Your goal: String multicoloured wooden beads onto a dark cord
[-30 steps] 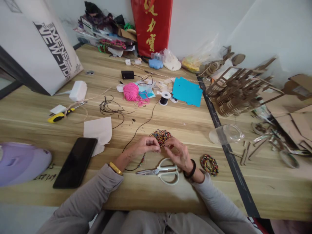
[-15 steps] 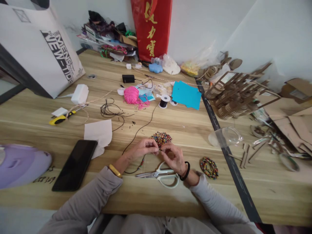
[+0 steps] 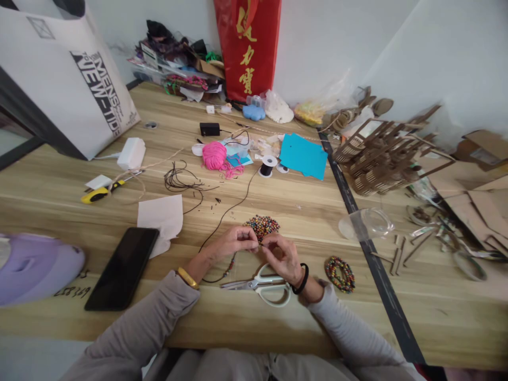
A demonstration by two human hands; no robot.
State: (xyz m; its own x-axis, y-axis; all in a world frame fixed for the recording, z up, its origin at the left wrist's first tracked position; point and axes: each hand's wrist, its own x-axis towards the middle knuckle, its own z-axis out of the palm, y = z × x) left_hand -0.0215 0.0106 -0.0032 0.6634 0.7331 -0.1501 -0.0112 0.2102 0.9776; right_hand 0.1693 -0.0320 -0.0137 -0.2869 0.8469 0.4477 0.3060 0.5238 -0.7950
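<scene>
**At the bead pile, two hands meet over a dark cord**

Beside the pile of coloured beads [image 3: 262, 226] on the wooden bench [image 3: 301, 203], a person's left hand [image 3: 232, 242] and right hand [image 3: 280, 255] come together, fingertips nearly touching. The left hand is closed in a pinch on a thin black cord [image 3: 226, 211], which runs from the pile's near edge up to a black spool [image 3: 268, 164] well beyond it; a few strung beads hang on the cord below the wrist. The right hand's fingers are curled in, thumb and forefinger pinched at the cord's end; whether a bead sits between them is too small to tell. White-handled scissors [image 3: 265, 286] lie just on the near side of the pile, under the right wrist. A finished beaded bracelet [image 3: 340, 273] rests to the pile's right, a black phone [image 3: 123, 268] well to its left.
</scene>
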